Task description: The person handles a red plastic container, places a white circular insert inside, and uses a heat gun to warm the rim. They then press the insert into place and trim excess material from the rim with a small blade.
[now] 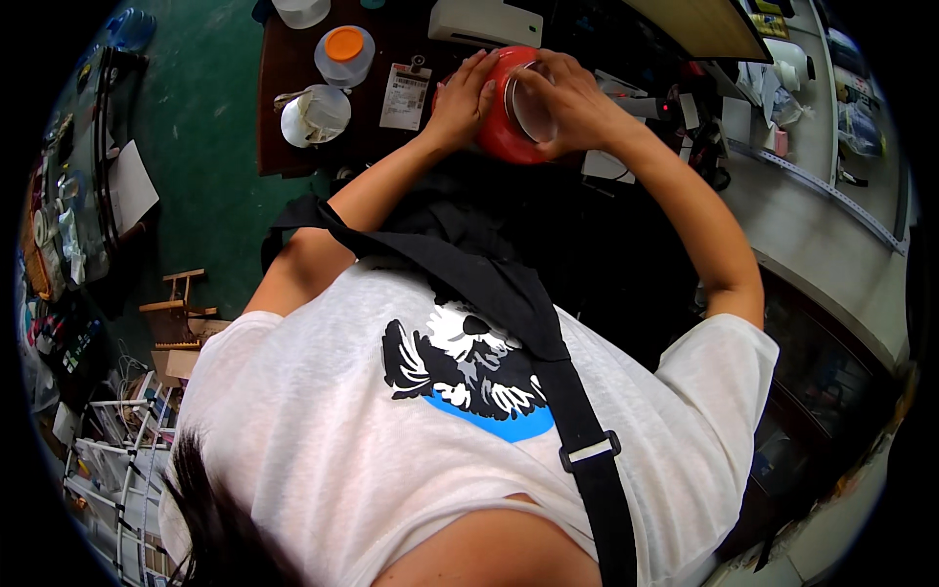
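Observation:
A red round container (501,132) is held up at the near edge of the dark brown desk (377,137). A pale-rimmed, see-through disc (533,112), perhaps a lid or an opening, faces right on it. My left hand (460,110) wraps around the container's left side, fingers pointing away from me. Curled over the disc's far rim is my right hand (579,110), its thumb at the near side. The container's underside and whatever is inside it are hidden.
Left on the desk stand a clear tub with an orange lid (344,44), a white container (315,115) and a printed label sheet (403,96). Behind are a white device (484,22) and a monitor (699,29). A cluttered shelf (807,147) lies right; a wooden stool (178,308) stands left.

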`<state>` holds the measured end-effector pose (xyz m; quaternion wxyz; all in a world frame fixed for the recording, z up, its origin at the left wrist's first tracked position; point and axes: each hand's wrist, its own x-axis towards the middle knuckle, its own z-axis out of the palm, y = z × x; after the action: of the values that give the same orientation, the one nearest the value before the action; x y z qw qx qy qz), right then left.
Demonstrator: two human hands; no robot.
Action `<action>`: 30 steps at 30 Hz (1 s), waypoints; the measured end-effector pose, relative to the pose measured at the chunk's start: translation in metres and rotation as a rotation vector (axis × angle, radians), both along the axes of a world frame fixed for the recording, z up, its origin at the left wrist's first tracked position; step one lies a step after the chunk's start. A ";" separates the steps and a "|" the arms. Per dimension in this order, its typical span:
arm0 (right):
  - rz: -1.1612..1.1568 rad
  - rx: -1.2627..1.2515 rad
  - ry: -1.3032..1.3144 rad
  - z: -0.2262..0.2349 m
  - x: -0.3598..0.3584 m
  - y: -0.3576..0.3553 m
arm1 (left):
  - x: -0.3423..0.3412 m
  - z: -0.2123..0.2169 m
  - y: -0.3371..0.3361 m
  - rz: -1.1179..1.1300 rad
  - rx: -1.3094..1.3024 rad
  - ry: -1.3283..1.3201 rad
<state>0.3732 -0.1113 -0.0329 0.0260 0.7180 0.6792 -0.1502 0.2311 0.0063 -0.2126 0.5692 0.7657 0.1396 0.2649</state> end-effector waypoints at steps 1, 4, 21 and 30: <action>0.122 0.007 0.025 0.003 0.008 0.004 | 0.000 0.000 -0.001 0.002 -0.007 0.003; 0.104 -0.054 -0.125 0.006 0.001 0.001 | -0.001 0.000 -0.003 0.003 -0.028 0.018; -0.154 -0.377 -0.215 0.020 -0.008 0.016 | -0.008 0.013 -0.002 -0.010 -0.028 0.112; 0.465 -0.253 -0.225 0.021 0.010 0.017 | -0.007 0.008 -0.004 0.015 0.074 0.164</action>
<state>0.3833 -0.0942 -0.0124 0.2242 0.5463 0.7943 -0.1429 0.2243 0.0020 -0.2050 0.5251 0.8043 0.1815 0.2108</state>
